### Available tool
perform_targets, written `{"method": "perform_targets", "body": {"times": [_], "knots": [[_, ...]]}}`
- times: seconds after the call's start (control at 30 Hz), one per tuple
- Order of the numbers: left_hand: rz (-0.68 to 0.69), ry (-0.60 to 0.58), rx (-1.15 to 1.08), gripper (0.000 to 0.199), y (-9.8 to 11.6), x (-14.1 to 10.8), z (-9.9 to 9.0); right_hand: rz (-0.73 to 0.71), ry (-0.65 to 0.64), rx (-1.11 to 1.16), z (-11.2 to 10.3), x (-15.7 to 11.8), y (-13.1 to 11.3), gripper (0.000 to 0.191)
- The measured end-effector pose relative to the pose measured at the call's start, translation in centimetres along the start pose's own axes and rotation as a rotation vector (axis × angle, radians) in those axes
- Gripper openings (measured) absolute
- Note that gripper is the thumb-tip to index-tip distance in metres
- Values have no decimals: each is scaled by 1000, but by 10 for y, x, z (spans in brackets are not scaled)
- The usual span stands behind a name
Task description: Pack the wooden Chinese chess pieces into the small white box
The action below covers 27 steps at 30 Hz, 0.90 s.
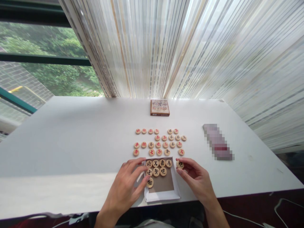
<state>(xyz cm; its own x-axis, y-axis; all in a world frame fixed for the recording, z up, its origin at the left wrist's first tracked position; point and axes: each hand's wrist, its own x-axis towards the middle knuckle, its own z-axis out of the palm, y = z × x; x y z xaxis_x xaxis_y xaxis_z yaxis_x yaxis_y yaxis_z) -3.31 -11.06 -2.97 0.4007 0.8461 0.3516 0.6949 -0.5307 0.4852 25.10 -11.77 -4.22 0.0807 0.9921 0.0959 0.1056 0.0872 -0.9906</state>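
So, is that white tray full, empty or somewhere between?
Partly full: the white tray holds eight black-marked pieces towards its far and left sides, while its brown floor lies bare at the near right.

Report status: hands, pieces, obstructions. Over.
Left hand over left edge of white tray. Right hand pinching black-marked piece, right of tray. Eight black-marked pieces inside. Between held piece and those: tray's right wall.

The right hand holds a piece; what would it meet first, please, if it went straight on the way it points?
The right hand would probably first meet the right wall of the white tray, though how high it hovers is hard to judge.
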Motion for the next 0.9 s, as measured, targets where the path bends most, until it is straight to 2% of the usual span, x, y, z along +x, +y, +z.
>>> {"method": "perform_targets", "body": {"times": [0.17, 0.43, 0.9], "knots": [[-11, -14, -11, 21, 1, 0, 0, 41, 26, 60, 2, 0, 1, 28], [-20, -9, -13, 21, 2, 1, -1, 113, -1, 97, 3, 0, -5, 31], [-32, -11, -29, 21, 2, 1, -2, 102, 1, 177, 4, 0, -6, 33]]}}
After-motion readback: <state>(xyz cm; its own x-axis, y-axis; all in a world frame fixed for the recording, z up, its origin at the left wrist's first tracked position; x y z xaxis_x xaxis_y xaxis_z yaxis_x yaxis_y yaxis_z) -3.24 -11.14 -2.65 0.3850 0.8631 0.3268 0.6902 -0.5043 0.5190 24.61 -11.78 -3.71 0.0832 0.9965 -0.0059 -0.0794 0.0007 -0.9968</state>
